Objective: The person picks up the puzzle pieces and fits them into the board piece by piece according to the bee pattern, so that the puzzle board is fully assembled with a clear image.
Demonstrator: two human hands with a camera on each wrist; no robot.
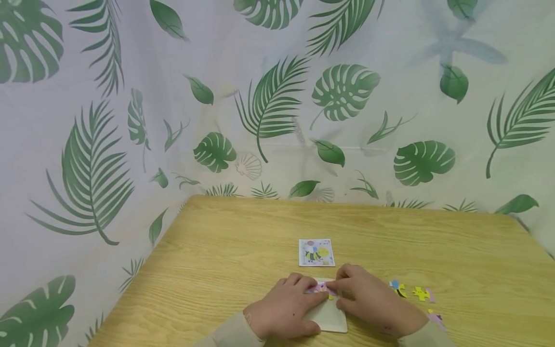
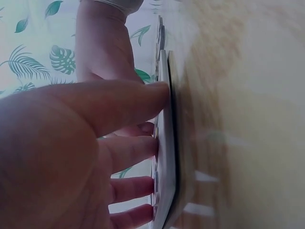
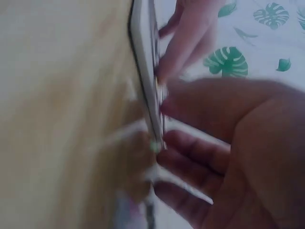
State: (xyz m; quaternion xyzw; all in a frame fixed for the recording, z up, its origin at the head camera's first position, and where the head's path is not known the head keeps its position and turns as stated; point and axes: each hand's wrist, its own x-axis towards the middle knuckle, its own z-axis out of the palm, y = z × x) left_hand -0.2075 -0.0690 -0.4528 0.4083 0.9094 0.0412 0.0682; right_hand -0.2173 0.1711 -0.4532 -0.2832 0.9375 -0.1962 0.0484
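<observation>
A pale square board point(image 1: 327, 319) lies on the table, with pink and yellow puzzle pieces point(image 1: 321, 287) along its far side. My left hand point(image 1: 289, 307) reaches over the board from the left. Its fairly straight fingertips press the pieces, and in the left wrist view its thumb point(image 2: 128, 102) touches the board's near part. From the right, my right hand point(image 1: 368, 301) bends its fingers over the far right corner. Its thumb and index finger appear to pinch a puzzle piece there, largely covered by the fingers. In the right wrist view other fingers point(image 3: 190, 157) sit by the board's edge.
Beyond the board lies a square picture card point(image 1: 316, 253) with a bee on it. Loose puzzle pieces lie to the right: a blue and yellow one point(image 1: 398, 288), a yellow one point(image 1: 421, 293) and a pink one point(image 1: 436, 319). A leaf-patterned curtain point(image 1: 277, 178) hangs behind the wooden table point(image 1: 217, 260).
</observation>
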